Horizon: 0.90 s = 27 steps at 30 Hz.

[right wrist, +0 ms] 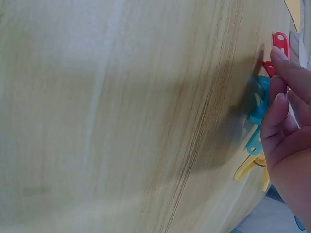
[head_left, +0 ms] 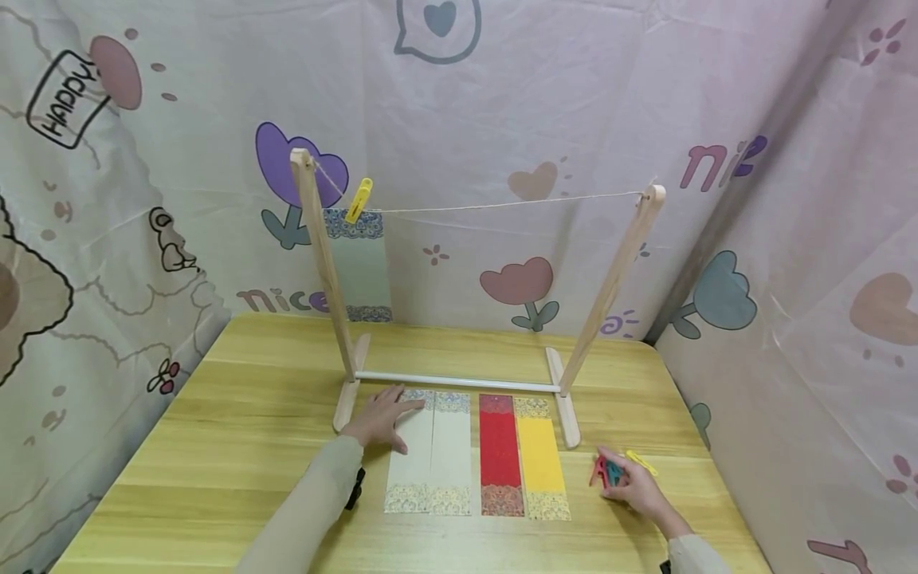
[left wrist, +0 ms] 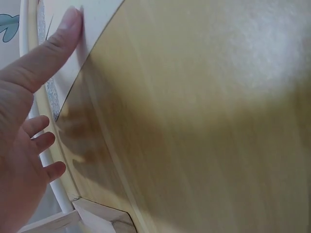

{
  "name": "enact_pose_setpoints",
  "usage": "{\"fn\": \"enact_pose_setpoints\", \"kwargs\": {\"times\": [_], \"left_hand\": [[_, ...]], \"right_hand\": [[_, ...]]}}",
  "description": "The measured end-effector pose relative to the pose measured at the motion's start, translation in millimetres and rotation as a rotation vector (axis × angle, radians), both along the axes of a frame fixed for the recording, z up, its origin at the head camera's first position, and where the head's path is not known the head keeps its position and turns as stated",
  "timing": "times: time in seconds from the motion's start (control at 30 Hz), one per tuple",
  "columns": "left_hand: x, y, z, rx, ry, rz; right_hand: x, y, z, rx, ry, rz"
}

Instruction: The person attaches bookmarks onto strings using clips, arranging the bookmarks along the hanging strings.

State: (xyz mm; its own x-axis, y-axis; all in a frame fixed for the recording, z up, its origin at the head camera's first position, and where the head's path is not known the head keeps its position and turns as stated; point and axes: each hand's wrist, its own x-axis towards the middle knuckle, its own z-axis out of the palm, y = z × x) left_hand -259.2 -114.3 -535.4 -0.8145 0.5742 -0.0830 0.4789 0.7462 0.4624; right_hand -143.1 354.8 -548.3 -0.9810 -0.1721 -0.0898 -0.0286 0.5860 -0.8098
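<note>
My left hand (head_left: 378, 416) is spread over the upper left of the leftmost pale paper strip (head_left: 410, 458), thumb over the paper in the left wrist view. Beside it lies a second pale strip (head_left: 451, 454), then a red strip (head_left: 499, 454) and a yellow strip (head_left: 543, 456), all with patterned ends. At the right, my right hand (head_left: 634, 486) pinches a red clothespin (right wrist: 281, 40) with its fingertips. A teal clothespin (right wrist: 257, 114) sits under the curled fingers, and a yellow clothespin (right wrist: 248, 167) lies behind them.
A wooden stand (head_left: 330, 279) with a thin string (head_left: 502, 205) between its posts stands behind the strips. A yellow clothespin (head_left: 358, 201) holds a pale green patterned strip (head_left: 364, 267) on the string's left end. Printed cloth (head_left: 445, 104) surrounds the wooden table (head_left: 215, 430).
</note>
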Motion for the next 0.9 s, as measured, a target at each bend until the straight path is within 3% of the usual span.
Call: {"fn": "enact_pose_setpoints", "kwargs": {"times": [0.3,0.6,0.9], "left_hand": [[-2.2,-1.5,-4.4,0.003,-0.014,0.003],[-5.5,-3.5,-6.5,-0.012,-0.044,-0.005],[-6.5,-4.5,-5.5,-0.025,-0.003,-0.026]], "right_hand": [[-1.4,1.1,0.5,0.003,-0.07,0.011],[-2.1,-0.9,-3.7,0.015,0.013,-0.019],[-0.4,-2.5,-5.9,0.06,0.066,-0.059]]}}
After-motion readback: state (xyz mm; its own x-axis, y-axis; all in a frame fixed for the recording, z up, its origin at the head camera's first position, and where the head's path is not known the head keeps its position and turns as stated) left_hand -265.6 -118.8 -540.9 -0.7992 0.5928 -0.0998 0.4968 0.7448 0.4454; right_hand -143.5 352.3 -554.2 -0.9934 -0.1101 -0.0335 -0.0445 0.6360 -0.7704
